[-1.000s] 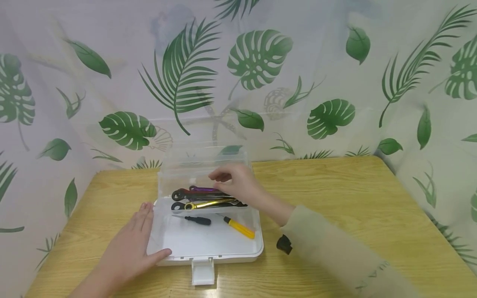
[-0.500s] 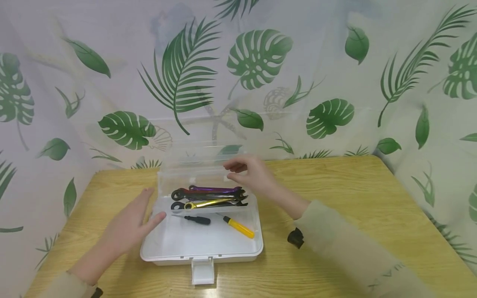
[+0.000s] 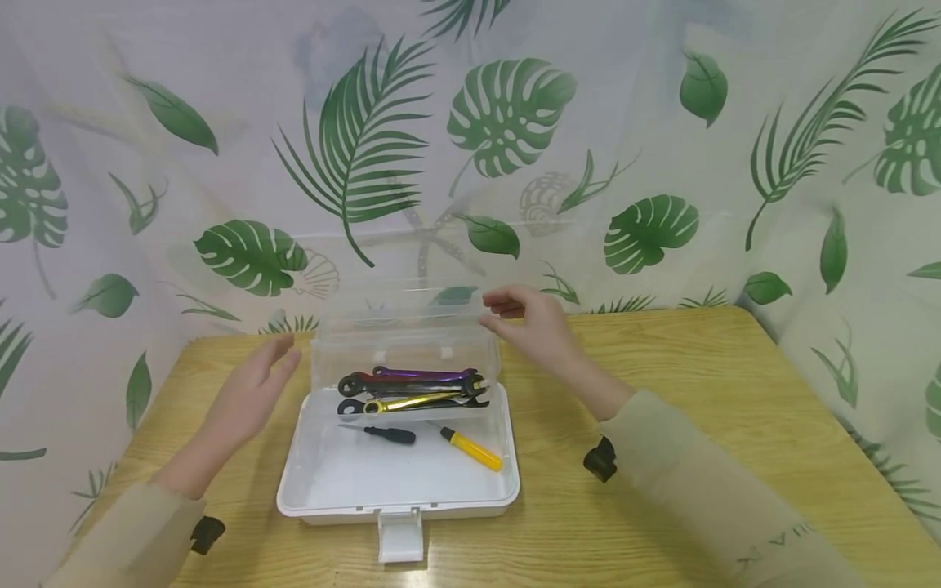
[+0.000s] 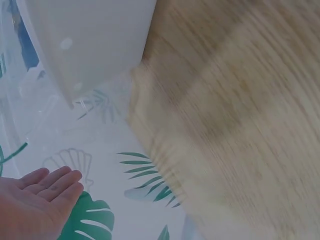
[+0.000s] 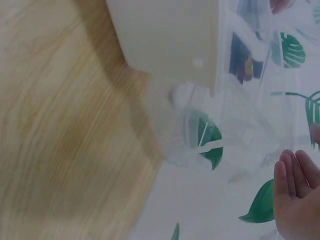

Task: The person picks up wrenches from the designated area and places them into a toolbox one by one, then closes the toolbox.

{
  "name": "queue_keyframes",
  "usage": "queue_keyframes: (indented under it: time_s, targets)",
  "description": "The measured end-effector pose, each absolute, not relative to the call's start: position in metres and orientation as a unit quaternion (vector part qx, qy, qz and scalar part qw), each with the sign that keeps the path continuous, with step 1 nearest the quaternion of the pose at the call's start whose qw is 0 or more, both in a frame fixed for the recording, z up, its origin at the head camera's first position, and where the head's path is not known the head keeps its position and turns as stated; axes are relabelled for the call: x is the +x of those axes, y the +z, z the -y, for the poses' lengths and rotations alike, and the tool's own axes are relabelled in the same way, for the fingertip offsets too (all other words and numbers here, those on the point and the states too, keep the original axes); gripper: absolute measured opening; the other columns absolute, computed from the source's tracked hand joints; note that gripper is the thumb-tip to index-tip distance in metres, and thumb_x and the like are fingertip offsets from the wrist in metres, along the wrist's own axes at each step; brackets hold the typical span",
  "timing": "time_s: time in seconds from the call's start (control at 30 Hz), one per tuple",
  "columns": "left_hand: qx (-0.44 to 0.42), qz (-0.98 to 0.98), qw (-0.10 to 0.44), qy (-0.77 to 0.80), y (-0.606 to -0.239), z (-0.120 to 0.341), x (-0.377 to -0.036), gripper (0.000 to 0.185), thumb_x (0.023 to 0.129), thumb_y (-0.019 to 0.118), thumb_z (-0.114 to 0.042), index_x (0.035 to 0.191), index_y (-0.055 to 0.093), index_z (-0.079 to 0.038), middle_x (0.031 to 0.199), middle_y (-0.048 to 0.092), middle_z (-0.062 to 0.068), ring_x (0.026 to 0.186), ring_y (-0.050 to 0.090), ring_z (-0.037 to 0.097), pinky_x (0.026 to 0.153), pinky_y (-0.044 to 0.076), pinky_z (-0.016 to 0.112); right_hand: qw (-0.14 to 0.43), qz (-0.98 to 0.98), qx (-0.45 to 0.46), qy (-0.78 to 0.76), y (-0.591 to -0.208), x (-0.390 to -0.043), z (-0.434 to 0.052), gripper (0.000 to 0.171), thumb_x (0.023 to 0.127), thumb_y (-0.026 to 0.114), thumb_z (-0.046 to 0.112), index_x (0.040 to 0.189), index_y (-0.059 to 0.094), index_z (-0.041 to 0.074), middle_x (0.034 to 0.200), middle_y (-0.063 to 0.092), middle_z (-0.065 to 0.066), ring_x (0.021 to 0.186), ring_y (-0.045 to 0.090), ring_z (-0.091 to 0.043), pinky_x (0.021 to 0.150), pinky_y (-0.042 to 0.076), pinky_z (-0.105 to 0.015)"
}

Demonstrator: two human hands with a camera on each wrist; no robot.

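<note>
A white toolbox stands on the table with its clear lid raised at the back. Inside, a clear tray holds several wrenches, among them black, gold and purple ones. In front of the tray lie a black screwdriver and a yellow-handled tool with a black collar. My left hand hovers left of the box, fingers extended and holding nothing. On the other side my right hand is raised, fingers slightly bent, its fingertips close to the lid's right edge. Nothing shows in its grasp.
The box's white latch hangs down at the front. Wooden table surface extends on both sides of the box. Behind it hangs a leaf-patterned cloth, which also lines both sides.
My left hand has come off the box's left side and moved back beside it. The right hand has left the wrenches, rising and shifting right to the lid's edge. The box stays put.
</note>
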State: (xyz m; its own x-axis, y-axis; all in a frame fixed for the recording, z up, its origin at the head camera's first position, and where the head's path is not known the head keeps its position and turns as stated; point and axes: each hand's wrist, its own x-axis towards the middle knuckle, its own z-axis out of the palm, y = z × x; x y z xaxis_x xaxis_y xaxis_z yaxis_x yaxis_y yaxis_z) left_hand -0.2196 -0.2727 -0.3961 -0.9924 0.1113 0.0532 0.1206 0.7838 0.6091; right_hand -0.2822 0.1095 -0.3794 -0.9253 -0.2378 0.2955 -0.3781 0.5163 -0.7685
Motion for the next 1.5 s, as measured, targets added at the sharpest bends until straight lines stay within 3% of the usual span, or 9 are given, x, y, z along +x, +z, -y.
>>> queue_keyframes:
  time_s: [0.13, 0.37, 0.63, 0.87, 1.03, 1.17, 1.5]
  targets:
    - [-0.039, 0.936, -0.008, -0.351, -0.398, 0.274, -0.230, 0.078, 0.115, 0.022, -0.053, 0.162, 0.028, 0.009, 0.166, 0.034, 0.035, 0.154, 0.032, 0.056, 0.127, 0.027, 0.070, 0.060, 0.863, 0.144, 0.480, -0.387, -0.291, -0.116, 0.038, 0.099, 0.075, 0.011, 0.133, 0.067, -0.006, 0.131, 0.071, -0.027, 0.119, 0.071, -0.039, 0.108, 0.059, -0.048]
    - [0.003, 0.912, -0.028, -0.410, -0.409, 0.274, -0.245, 0.075, 0.115, 0.020, -0.051, 0.159, 0.035, 0.008, 0.156, 0.047, 0.035, 0.146, 0.044, 0.053, 0.124, 0.035, 0.068, 0.007, 0.865, 0.095, 0.492, -0.403, -0.299, -0.125, 0.052, 0.103, 0.071, 0.023, 0.144, 0.058, -0.007, 0.142, 0.065, -0.027, 0.130, 0.066, -0.042, 0.112, 0.057, -0.050]
    - [0.013, 0.875, -0.067, -0.480, -0.427, 0.266, -0.261, 0.077, 0.116, 0.012, -0.046, 0.156, 0.033, 0.017, 0.156, 0.043, 0.040, 0.147, 0.045, 0.055, 0.126, 0.038, 0.060, -0.067, 0.868, 0.057, 0.489, -0.427, -0.308, -0.130, 0.065, 0.108, 0.059, 0.038, 0.151, 0.049, -0.009, 0.153, 0.055, -0.031, 0.143, 0.054, -0.045, 0.120, 0.049, -0.053]
    - [0.024, 0.869, -0.091, -0.485, -0.435, 0.260, -0.261, 0.084, 0.114, 0.005, -0.054, 0.157, 0.038, 0.010, 0.153, 0.049, 0.038, 0.142, 0.051, 0.052, 0.124, 0.040, 0.061, -0.152, 0.821, 0.037, 0.550, -0.439, -0.309, -0.127, 0.072, 0.112, 0.045, 0.040, 0.154, 0.038, -0.018, 0.154, 0.048, -0.038, 0.145, 0.052, -0.049, 0.125, 0.043, -0.053]
    - [0.041, 0.862, -0.113, -0.492, -0.433, 0.255, -0.261, 0.089, 0.112, 0.003, -0.058, 0.161, 0.031, 0.010, 0.158, 0.043, 0.037, 0.144, 0.048, 0.051, 0.127, 0.037, 0.060, -0.197, 0.792, 0.042, 0.576, -0.440, -0.307, -0.122, 0.073, 0.115, 0.036, 0.043, 0.157, 0.032, -0.017, 0.158, 0.042, -0.038, 0.150, 0.046, -0.049, 0.129, 0.037, -0.053]
    - [0.065, 0.857, -0.136, -0.492, -0.430, 0.251, -0.262, 0.095, 0.109, 0.004, -0.063, 0.162, 0.024, 0.014, 0.164, 0.034, 0.038, 0.150, 0.042, 0.052, 0.129, 0.035, 0.058, -0.205, 0.781, 0.044, 0.589, -0.439, -0.307, -0.118, 0.073, 0.114, 0.036, 0.046, 0.159, 0.034, -0.013, 0.160, 0.043, -0.034, 0.151, 0.045, -0.046, 0.129, 0.037, -0.050]
    - [0.103, 0.851, -0.147, -0.493, -0.423, 0.247, -0.265, 0.098, 0.108, 0.003, -0.067, 0.163, 0.019, 0.013, 0.166, 0.030, 0.038, 0.153, 0.039, 0.052, 0.129, 0.036, 0.056, -0.198, 0.783, 0.029, 0.589, -0.436, -0.304, -0.111, 0.075, 0.113, 0.040, 0.047, 0.158, 0.036, -0.013, 0.161, 0.043, -0.033, 0.152, 0.044, -0.045, 0.130, 0.037, -0.048]
